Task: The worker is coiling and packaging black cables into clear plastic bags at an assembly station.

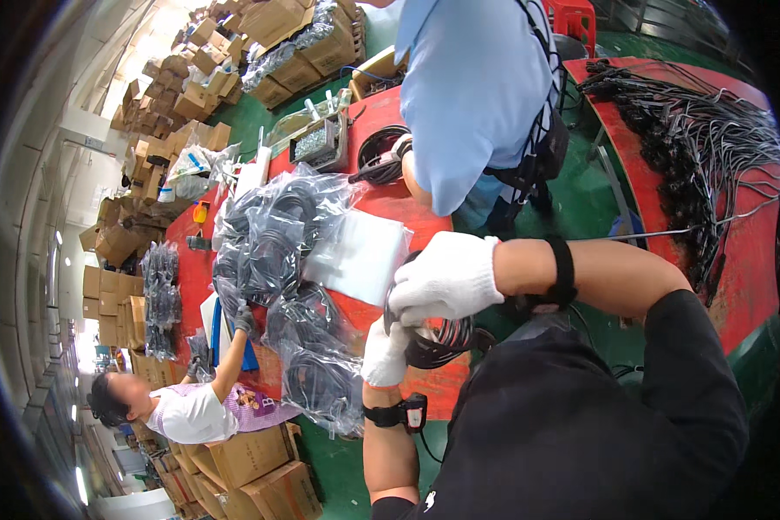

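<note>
Checking cable status rel. to the white plastic-sheet stack (362, 251): what's done?

– Multiple black coils bagged (273, 256), piled L of & below stack. Est.: partly complete.

– Remaining?

– One unbagged black cable coil (442, 348), lower R of stack, at both gloved hands. R hand (446, 277): fingers bent, close together; pinch hidden, can't tell. L hand (384, 355): fingertips meet R hand's; grip can't be confirmed. Loose cables (711, 147), far upper R of stack, also unbagged.

– Surface & room?

– Scuffed red worktable (433, 394) under stack; 2nd red table (754, 277) far R; green floor (347, 464) below. Cardboard cartons (264, 455) lower L. Co-workers: blue shirt (481, 95) above stack, white shirt (191, 416) lower L.
</note>
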`<state>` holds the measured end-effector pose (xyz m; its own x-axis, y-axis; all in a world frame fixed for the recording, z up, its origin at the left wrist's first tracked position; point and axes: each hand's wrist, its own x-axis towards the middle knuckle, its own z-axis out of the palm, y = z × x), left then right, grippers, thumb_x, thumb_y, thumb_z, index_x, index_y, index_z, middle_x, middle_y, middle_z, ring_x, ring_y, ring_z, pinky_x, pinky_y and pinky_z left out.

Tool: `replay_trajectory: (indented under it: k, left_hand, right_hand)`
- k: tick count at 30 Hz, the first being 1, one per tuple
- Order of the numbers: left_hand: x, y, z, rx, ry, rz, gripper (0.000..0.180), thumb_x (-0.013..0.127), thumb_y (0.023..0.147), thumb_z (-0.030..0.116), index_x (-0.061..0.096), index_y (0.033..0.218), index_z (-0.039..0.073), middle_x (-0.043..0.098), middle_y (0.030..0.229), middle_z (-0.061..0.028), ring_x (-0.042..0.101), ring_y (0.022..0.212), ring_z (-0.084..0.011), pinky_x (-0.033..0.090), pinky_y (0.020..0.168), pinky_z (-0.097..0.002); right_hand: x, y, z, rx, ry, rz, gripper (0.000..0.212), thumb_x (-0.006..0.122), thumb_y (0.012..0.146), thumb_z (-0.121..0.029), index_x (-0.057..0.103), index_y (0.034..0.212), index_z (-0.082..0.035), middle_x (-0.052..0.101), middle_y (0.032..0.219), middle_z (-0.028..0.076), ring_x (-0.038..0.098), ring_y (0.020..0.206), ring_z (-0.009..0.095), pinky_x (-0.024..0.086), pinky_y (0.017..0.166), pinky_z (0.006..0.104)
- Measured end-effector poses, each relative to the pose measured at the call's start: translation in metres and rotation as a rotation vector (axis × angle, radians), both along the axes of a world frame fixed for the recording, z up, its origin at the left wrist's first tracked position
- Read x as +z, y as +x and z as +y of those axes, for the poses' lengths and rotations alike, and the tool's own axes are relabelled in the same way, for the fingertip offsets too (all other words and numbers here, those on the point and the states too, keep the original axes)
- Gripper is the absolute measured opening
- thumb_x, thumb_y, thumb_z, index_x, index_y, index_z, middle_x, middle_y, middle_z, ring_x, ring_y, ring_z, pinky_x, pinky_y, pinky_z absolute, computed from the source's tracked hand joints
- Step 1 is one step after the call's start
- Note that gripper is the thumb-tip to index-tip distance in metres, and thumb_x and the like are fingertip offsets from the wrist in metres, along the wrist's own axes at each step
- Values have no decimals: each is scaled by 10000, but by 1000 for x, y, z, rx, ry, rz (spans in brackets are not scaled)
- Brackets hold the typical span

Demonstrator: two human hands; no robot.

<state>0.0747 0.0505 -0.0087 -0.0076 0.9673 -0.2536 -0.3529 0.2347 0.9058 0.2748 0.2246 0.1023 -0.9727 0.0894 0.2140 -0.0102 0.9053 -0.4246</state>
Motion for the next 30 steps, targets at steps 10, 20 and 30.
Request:
replay_trajectory:
  k: [10, 20, 30]
  left_hand:
    - [17, 18, -6, 9, -125, -212, 317, 822, 746, 205, 575, 834, 27, 586, 630, -88, 574, 546, -246, 471, 580, -359]
    - [11, -8, -32, -115, 105, -266, 335, 696, 889, 424, 553, 854, 123, 379, 520, 63, 387, 399, -158, 354, 446, -346]
    - [28, -118, -78, 745, 165, -500, 180, 622, 1014, 201, 526, 882, 126, 361, 616, 95, 376, 569, -76, 400, 660, -307]
  right_hand:
    - [3, -17, 22, 125, -28, 123, 246, 671, 982, -401, 760, 1125, -221, 727, 949, 28, 716, 911, 262, 554, 728, 429]
    - [-106, -40, 39, 175, -851, -95, 361, 605, 1082, -351, 725, 1277, -72, 773, 1158, 115, 714, 1030, 219, 536, 937, 364]
    - [-195, 207, -25, -551, -728, -367, 360, 642, 1027, -274, 718, 1302, -55, 736, 1256, 206, 712, 1164, 353, 541, 1022, 396]
